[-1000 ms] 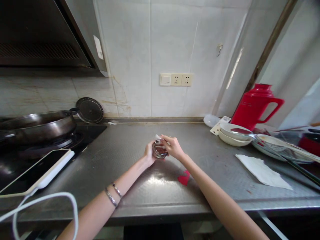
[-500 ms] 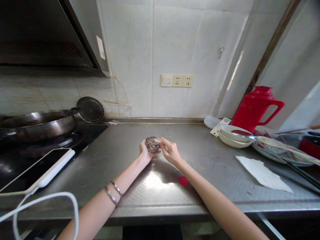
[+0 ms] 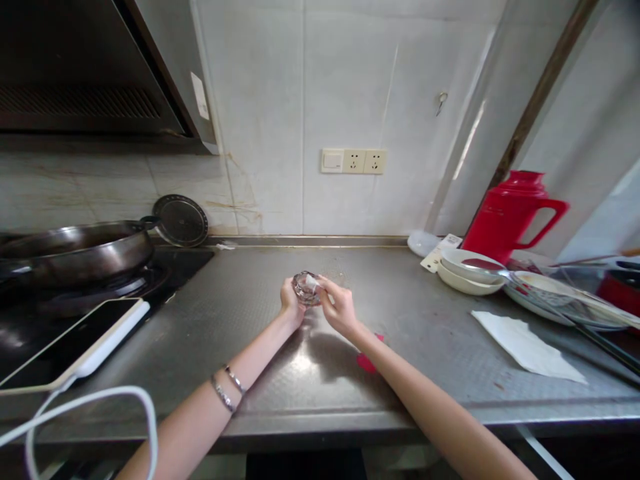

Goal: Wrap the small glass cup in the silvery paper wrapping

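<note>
Above the middle of the steel counter, my left hand (image 3: 291, 300) is closed around a small patterned glass bowl (image 3: 300, 291), which is see-through with a dark pattern. The bowl's mouth is tipped partly toward me. My right hand (image 3: 337, 301) pinches a small white piece, seemingly tissue (image 3: 311, 281), at the bowl's opening on the right side. Part of the white piece is hidden behind my fingers. Under my right forearm a red scrap (image 3: 367, 362) lies on the counter, partly covered by the arm.
On the left are a steel pan (image 3: 80, 250) on the stove and a phone (image 3: 75, 343) with a white cable. To the right are a white paper sheet (image 3: 525, 347), stacked white bowls (image 3: 470, 277) and a red thermos (image 3: 505, 217). Sockets (image 3: 353, 161) sit on the tiled wall.
The white piece now shows larger inside the bowl's mouth, and the bowl is turned slightly. My right hand has shifted a little, and more of the red scrap shows beside my forearm.
</note>
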Action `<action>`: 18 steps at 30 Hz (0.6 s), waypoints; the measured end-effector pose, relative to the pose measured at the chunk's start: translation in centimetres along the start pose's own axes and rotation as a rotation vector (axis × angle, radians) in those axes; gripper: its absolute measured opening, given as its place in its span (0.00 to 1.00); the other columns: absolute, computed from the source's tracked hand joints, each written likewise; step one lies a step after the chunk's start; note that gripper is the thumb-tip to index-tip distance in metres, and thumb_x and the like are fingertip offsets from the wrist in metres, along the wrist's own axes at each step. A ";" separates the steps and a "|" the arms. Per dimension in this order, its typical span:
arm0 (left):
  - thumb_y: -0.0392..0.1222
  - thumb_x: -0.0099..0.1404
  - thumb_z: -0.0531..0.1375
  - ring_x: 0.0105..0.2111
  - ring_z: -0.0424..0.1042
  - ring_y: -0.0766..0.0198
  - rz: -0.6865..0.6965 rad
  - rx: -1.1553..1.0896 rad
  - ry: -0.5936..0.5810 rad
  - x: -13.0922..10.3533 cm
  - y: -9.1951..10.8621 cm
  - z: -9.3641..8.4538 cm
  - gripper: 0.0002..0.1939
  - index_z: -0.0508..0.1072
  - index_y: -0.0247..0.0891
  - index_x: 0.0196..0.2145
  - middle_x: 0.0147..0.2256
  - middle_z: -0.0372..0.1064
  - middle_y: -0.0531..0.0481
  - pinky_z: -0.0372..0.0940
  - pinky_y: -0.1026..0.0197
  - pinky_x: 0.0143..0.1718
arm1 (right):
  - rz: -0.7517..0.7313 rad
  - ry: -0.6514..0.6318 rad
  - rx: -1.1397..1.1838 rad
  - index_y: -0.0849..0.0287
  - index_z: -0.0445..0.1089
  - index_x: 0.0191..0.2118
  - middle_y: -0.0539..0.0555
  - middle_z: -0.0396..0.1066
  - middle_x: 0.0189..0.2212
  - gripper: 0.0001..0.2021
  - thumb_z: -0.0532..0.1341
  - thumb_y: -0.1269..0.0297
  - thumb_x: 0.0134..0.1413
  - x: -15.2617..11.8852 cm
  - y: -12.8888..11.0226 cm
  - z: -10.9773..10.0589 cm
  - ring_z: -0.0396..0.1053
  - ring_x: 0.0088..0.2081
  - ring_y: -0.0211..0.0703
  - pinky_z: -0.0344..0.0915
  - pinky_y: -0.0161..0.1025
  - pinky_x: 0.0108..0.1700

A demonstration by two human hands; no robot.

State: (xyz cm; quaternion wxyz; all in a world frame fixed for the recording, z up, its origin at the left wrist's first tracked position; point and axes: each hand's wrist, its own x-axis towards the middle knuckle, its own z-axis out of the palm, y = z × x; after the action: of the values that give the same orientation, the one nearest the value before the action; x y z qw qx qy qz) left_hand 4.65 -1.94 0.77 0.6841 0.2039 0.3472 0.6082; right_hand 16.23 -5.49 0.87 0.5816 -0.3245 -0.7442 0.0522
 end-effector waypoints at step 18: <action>0.50 0.62 0.48 0.24 0.75 0.51 -0.022 0.099 -0.266 -1.3 0.5 0.0 0.23 0.68 0.31 0.46 0.29 0.75 0.40 0.66 0.58 0.16 | 0.587 -0.043 0.274 0.61 0.71 0.26 0.51 0.68 0.22 0.20 0.60 0.46 0.47 3.5 4.1 -4.1 0.65 0.26 0.39 0.66 0.35 0.27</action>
State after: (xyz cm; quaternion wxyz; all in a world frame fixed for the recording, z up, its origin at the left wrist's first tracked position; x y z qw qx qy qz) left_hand 4.31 -3.07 1.42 0.7199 0.3124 0.2852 0.5503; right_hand 21.24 -1.58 3.20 0.5639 -0.4427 -0.6171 0.3244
